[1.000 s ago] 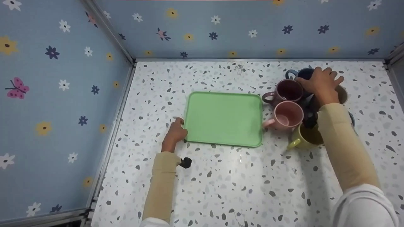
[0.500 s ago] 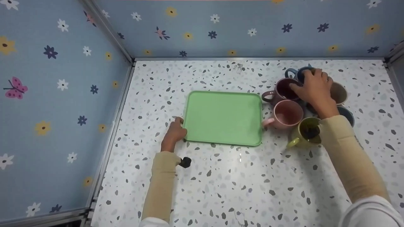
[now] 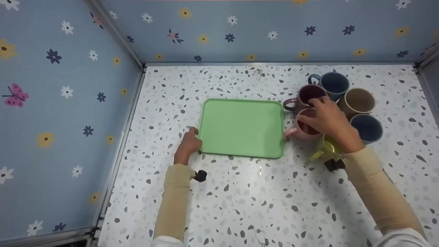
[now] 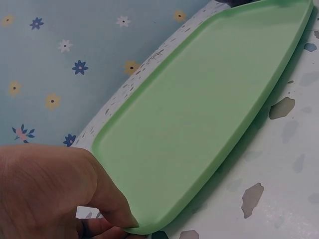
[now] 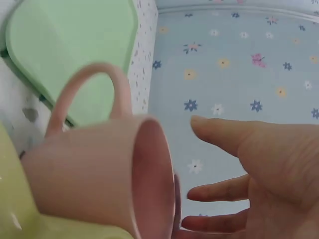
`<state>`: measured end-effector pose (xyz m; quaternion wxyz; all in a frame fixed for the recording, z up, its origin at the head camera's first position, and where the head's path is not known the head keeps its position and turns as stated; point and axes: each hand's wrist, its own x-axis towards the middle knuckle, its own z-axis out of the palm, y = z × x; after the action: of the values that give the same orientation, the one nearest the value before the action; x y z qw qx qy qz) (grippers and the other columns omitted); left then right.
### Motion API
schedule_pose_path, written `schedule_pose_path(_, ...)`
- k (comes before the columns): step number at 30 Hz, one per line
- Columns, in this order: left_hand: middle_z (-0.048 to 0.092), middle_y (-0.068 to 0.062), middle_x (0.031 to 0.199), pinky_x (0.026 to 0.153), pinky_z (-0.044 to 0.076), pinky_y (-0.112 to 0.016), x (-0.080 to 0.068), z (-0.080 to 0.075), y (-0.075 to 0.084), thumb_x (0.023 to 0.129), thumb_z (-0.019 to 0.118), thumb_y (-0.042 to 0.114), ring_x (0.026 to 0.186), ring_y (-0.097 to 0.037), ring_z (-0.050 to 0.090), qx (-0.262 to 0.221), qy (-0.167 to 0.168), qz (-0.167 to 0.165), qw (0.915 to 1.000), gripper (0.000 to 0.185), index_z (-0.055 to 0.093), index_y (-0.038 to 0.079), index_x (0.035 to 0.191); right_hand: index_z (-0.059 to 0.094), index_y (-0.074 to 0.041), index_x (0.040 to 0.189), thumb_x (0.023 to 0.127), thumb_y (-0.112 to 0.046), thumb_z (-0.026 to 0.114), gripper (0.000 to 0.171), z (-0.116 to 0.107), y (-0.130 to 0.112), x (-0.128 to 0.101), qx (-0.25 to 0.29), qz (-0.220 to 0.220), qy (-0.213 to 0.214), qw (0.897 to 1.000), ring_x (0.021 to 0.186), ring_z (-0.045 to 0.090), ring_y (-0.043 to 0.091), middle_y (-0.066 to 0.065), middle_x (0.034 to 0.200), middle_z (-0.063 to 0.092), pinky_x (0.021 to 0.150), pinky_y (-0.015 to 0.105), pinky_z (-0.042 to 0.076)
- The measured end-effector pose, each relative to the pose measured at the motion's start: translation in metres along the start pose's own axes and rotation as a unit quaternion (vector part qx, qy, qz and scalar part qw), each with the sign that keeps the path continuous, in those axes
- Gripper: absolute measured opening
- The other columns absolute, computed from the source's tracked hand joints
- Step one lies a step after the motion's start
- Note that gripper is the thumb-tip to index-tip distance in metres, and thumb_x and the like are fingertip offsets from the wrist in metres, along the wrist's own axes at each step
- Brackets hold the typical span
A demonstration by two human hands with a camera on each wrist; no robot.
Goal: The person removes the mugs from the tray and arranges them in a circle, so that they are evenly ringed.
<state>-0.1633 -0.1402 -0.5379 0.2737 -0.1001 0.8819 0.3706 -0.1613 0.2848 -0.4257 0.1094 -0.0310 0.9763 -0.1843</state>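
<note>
A green rectangular tray [image 3: 241, 128] lies on the speckled table. My left hand [image 3: 188, 142] pinches its near left corner, thumb on the rim and fingers below, as the left wrist view shows. My right hand [image 3: 331, 118] hovers over the mugs, above the mouth of a pink mug [image 3: 306, 136], thumb and fingers spread. In the right wrist view the pink mug [image 5: 84, 169] shows its handle on the tray side, and the fingers stand apart from its rim. Behind it sits a maroon mug [image 3: 311, 92]. A yellow mug [image 3: 330, 144] is partly hidden under my right wrist.
A blue mug [image 3: 334, 83], a brown mug [image 3: 360, 100] and a grey-blue mug [image 3: 366, 128] stand close together at the right. Flowered blue panels [image 3: 219, 31] border the table at the back and left.
My right hand has moved from over the blue and brown mugs toward me and left, to above the pink mug. The left hand stays at the tray corner.
</note>
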Motion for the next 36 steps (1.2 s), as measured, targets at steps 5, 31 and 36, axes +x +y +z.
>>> schedule_pose_path(5,0.042,-0.02,0.124,0.096,0.037,-0.043,0.001,0.0,-0.001,0.085,0.037,0.003,0.108,-0.029,0.042,-0.002,-0.001,0.003,1.0,0.048,0.035,0.004,0.133,0.04,-0.001,0.139,0.082,-0.049,0.069,0.08,0.008,-0.001,-0.011,0.009,-0.001,-0.023,1.0,0.12,0.036,0.05,0.033,0.133,0.034,0.089,0.068,0.037)
schedule_pose_path(31,0.044,-0.019,0.117,0.092,0.038,-0.042,0.003,0.0,-0.001,0.082,0.038,0.004,0.102,-0.029,0.044,0.012,0.003,0.0,0.9999,0.049,0.037,0.005,0.13,0.029,-0.009,0.149,0.07,-0.067,0.069,0.106,0.026,0.006,-0.02,-0.009,-0.029,0.027,0.999,0.127,0.031,0.049,0.026,0.142,0.031,0.091,0.07,0.035)
schedule_pose_path(36,0.043,-0.018,0.119,0.094,0.037,-0.043,0.003,-0.001,0.0,0.082,0.039,0.004,0.104,-0.029,0.043,0.008,0.001,-0.006,1.0,0.05,0.037,0.006,0.132,0.024,-0.007,0.15,0.067,-0.066,0.073,0.113,0.025,0.008,-0.019,-0.002,-0.035,0.027,0.999,0.128,0.033,0.051,0.027,0.143,0.032,0.095,0.069,0.034)
